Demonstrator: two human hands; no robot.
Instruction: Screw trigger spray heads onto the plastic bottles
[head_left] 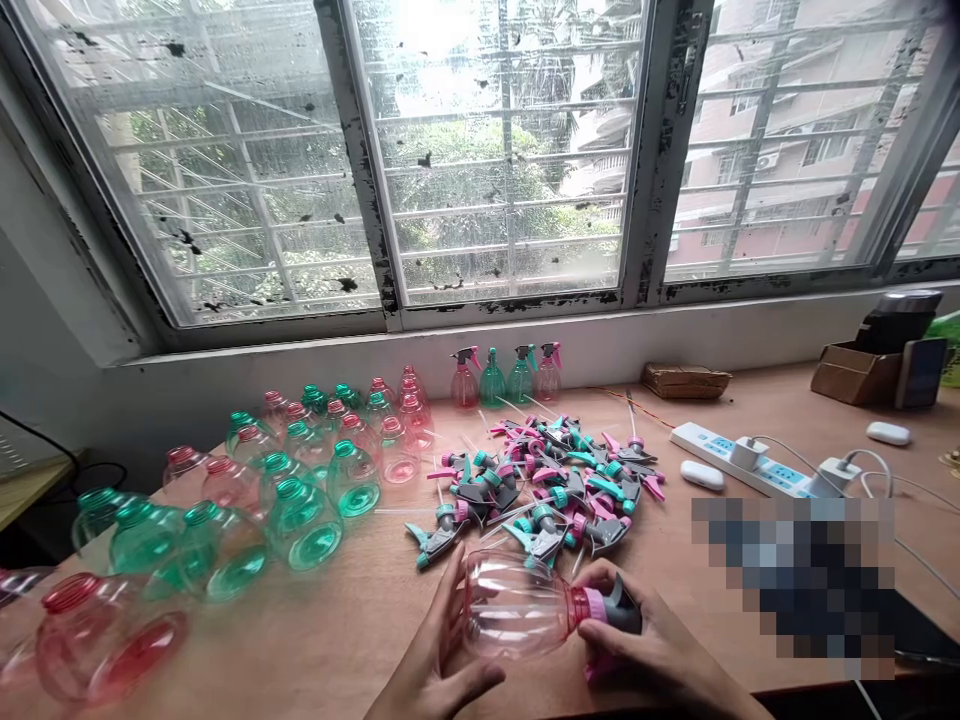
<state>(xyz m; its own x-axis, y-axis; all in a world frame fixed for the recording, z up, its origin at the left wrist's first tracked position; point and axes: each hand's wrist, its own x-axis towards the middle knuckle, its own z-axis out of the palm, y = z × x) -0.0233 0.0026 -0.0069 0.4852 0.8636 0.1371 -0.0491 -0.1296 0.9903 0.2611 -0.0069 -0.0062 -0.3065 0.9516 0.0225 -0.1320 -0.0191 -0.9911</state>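
The pink bottle (517,602) lies sideways, neck rightward, left grip (439,655) clasping its body, right grip (649,650) clamped on its sprayer head (619,606).

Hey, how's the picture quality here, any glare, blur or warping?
Head view: window glass blown out at top centre; window frame bows from wide-angle distortion; pink bottle at lower left is soft; pixelated block masks the table at right.

Left hand (439,655), right hand (643,650) — both bare, slim-fingered
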